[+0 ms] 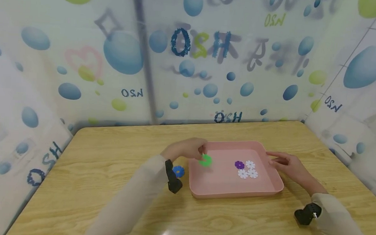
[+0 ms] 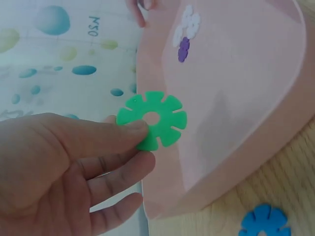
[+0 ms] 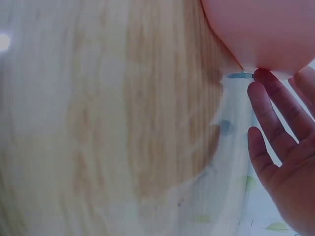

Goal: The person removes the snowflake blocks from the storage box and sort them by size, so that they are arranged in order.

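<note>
My left hand (image 1: 189, 148) pinches a green notched plastic disc (image 2: 170, 120) with a round hole in its middle. Thumb and forefinger grip its edge, held up over the left end of the pink tray (image 1: 216, 188). Fairly straight fingers of my right hand (image 1: 292, 169) touch the tray's right side from outside; the right wrist view shows the fingertips (image 3: 263, 76) against its wall, the thumb partly hidden. Inside the tray lie a purple disc (image 1: 239, 165) and several white discs (image 1: 243, 174), close together toward the right.
A blue disc (image 1: 178, 171) lies on the wooden table (image 1: 108, 170) just left of the tray, beside my left wrist. Black wrist cameras sit on both forearms. Printed curtains (image 1: 196, 82) with blue and green ovals stand behind the table and at its sides.
</note>
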A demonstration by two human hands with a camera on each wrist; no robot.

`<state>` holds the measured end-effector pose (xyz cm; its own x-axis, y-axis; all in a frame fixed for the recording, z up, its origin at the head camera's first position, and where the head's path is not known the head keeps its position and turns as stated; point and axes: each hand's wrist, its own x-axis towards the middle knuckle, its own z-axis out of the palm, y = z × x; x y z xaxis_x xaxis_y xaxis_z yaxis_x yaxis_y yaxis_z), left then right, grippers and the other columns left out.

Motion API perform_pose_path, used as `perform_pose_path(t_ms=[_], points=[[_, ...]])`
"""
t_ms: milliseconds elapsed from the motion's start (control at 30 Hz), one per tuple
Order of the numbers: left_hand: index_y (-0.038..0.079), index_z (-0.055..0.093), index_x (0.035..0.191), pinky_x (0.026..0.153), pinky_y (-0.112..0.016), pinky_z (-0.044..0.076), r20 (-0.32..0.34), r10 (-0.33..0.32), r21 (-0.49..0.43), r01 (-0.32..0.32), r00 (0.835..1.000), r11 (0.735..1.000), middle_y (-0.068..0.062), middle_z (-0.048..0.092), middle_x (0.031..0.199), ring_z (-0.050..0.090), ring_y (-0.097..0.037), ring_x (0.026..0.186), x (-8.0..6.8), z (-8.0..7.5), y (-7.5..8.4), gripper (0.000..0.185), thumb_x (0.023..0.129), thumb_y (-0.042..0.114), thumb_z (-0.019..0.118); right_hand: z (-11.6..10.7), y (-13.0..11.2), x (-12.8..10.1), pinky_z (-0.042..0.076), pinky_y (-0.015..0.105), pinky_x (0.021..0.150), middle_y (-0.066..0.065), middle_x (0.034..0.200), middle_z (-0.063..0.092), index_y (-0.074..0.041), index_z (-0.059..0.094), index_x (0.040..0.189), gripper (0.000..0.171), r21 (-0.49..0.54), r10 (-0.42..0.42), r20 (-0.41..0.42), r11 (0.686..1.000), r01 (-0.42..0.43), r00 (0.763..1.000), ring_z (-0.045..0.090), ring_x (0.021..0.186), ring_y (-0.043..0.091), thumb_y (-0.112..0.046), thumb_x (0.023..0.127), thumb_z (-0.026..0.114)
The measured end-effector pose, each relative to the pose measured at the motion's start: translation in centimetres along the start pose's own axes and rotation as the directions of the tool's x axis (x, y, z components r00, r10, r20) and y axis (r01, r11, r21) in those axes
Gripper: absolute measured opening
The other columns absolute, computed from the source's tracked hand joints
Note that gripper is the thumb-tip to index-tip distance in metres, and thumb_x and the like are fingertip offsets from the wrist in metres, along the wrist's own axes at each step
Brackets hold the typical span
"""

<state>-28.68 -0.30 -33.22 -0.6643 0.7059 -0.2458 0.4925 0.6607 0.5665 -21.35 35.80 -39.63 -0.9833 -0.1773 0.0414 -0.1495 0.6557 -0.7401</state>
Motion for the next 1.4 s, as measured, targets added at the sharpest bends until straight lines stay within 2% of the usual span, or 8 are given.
perform_pose_path(t_ms=[167,400,567,733,900,1067,1233,1400], points=[[0.004,0.053,0.094,0.072,-0.027,0.040,-0.035,0.018,0.008,-0.018,0.999,1.000,-0.003,0.051,0.088,0.046,-0.017,0.082,-1.3,-0.6,-0.9,0.015,0.086,0.006,0.066,-0.1,0.0,-0.1,0.048,0.019,0.073,0.023,0.113,0.060,0.002,0.046,0.134,0.048,0.012,0.009,0.003,1.000,-0.009,1.000,0.058,0.090,-0.002,-0.025,0.095,0.055],[0.005,0.051,0.093,0.071,-0.029,0.040,-0.071,0.033,0.011,-0.033,0.997,0.999,-0.004,0.051,0.086,0.046,-0.019,0.081,-3.6,-1.2,-2.7,0.014,0.087,0.006,0.064,0.0,0.1,-0.1,0.048,0.019,0.073,0.021,0.111,0.061,0.001,0.045,0.134,0.049,0.020,0.011,0.003,1.000,-0.011,1.000,0.058,0.090,-0.001,-0.025,0.095,0.055],[0.005,0.051,0.093,0.072,-0.031,0.042,-0.092,0.052,-0.023,-0.054,0.994,0.998,-0.005,0.052,0.087,0.048,-0.019,0.080,-5.7,-1.7,-4.5,0.012,0.088,0.003,0.061,0.0,0.0,0.0,0.048,0.019,0.073,0.022,0.112,0.061,0.001,0.045,0.134,0.049,0.013,0.006,0.001,1.000,-0.006,1.000,0.058,0.090,-0.001,-0.025,0.095,0.055],[0.004,0.050,0.094,0.074,-0.034,0.043,-0.106,0.039,-0.036,-0.044,0.994,0.998,-0.007,0.054,0.090,0.051,-0.020,0.082,-7.7,-2.0,-6.3,0.010,0.088,0.000,0.059,0.0,-0.1,-0.1,0.048,0.020,0.073,0.023,0.113,0.060,0.001,0.046,0.134,0.048,0.017,0.003,0.002,1.000,-0.003,1.000,0.058,0.091,0.000,-0.025,0.095,0.055],[0.003,0.049,0.093,0.074,-0.035,0.043,-0.098,0.013,-0.049,-0.018,0.995,0.999,-0.008,0.053,0.092,0.051,-0.021,0.084,-9.9,-2.7,-7.4,0.010,0.089,-0.001,0.057,0.0,-0.2,-0.1,0.048,0.020,0.073,0.023,0.114,0.060,0.001,0.046,0.134,0.048,0.016,0.007,0.002,1.000,-0.007,1.000,0.059,0.092,0.001,-0.026,0.095,0.055],[0.001,0.048,0.092,0.071,-0.034,0.041,-0.117,0.038,-0.067,-0.046,0.992,0.997,-0.007,0.051,0.087,0.047,-0.020,0.080,-12.0,-3.1,-9.0,0.011,0.088,-0.003,0.057,-0.1,-0.2,-0.2,0.048,0.020,0.073,0.023,0.114,0.060,0.001,0.046,0.134,0.048,0.013,0.010,0.000,1.000,-0.010,1.000,0.059,0.092,0.001,-0.026,0.095,0.055],[0.001,0.048,0.093,0.068,-0.033,0.041,-0.138,0.042,-0.092,-0.055,0.990,0.994,-0.007,0.051,0.088,0.046,-0.019,0.080,-14.3,-3.6,-10.6,0.011,0.088,-0.002,0.057,0.0,-0.3,-0.2,0.047,0.020,0.074,0.022,0.113,0.060,0.001,0.046,0.134,0.048,0.002,0.012,0.002,1.000,-0.012,1.000,0.060,0.094,0.006,-0.026,0.095,0.054],[0.001,0.048,0.094,0.068,-0.034,0.043,-0.127,0.018,-0.139,-0.036,0.992,0.990,-0.006,0.050,0.088,0.046,-0.020,0.079,-16.5,-3.7,-11.9,0.011,0.089,0.001,0.058,0.0,-0.3,-0.1,0.048,0.022,0.075,0.022,0.113,0.060,0.000,0.046,0.135,0.049,-0.004,0.023,0.004,1.000,-0.023,1.000,0.060,0.095,0.012,-0.028,0.095,0.054]])
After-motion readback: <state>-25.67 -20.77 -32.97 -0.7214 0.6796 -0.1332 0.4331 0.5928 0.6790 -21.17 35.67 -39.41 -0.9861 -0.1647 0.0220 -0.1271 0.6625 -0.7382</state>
